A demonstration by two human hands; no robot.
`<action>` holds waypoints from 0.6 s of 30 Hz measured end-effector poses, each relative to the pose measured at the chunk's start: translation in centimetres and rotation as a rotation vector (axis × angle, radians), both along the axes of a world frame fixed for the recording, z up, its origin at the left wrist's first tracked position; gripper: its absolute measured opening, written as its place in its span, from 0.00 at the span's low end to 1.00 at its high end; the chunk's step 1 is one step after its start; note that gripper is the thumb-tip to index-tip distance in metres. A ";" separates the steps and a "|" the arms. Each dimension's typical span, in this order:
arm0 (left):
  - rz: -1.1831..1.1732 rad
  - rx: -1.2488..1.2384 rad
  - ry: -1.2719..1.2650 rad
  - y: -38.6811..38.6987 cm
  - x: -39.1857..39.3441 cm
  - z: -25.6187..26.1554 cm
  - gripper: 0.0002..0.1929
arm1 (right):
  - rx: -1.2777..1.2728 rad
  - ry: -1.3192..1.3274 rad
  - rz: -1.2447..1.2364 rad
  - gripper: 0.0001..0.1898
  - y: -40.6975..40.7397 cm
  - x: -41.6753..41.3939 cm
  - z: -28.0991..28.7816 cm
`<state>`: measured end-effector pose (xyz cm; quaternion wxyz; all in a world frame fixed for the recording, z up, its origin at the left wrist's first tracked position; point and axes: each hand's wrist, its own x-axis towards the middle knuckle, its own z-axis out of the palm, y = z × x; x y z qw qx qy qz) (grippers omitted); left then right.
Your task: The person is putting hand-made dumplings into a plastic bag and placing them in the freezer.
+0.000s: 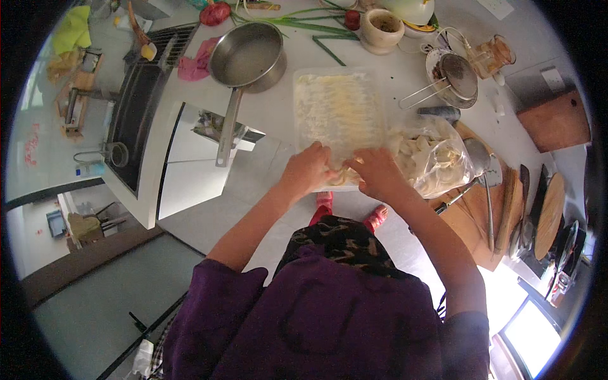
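Before me lies a translucent plastic tray (339, 109) dusted with pale flour-like powder. Both hands are at its near edge. My left hand (308, 168) has its fingers curled down on a small pale, dough-like piece (338, 176); my right hand (377, 171) reaches to the same piece from the other side, fingers bent. How firmly either hand grips it cannot be seen. Right beside the tray and my right hand is a clear plastic bag (437, 156) with several pale pieces inside, perhaps dumplings.
A steel saucepan (247, 57) stands left of the tray, its handle over the counter's edge. Behind are green onions (304, 26) and a stone mortar (381, 31). At right are a strainer (457, 76) on a bowl, a pestle (439, 112) and a wooden board (468, 223) with utensils.
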<state>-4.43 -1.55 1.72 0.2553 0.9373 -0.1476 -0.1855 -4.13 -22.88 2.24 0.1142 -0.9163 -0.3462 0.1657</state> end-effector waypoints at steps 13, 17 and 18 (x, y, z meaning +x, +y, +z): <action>-0.200 0.041 -0.250 -1.1 -0.3 -1.4 0.26 | 0.030 -0.029 -0.095 0.20 -1.5 3.5 -1.3; -0.263 0.121 -0.173 -1.5 0.5 -1.7 0.23 | -0.070 -0.031 -0.043 0.23 -0.4 3.0 -0.4; -0.267 0.151 -0.147 -1.8 0.7 -1.5 0.22 | -0.071 -0.030 -0.050 0.23 -0.5 3.0 -0.2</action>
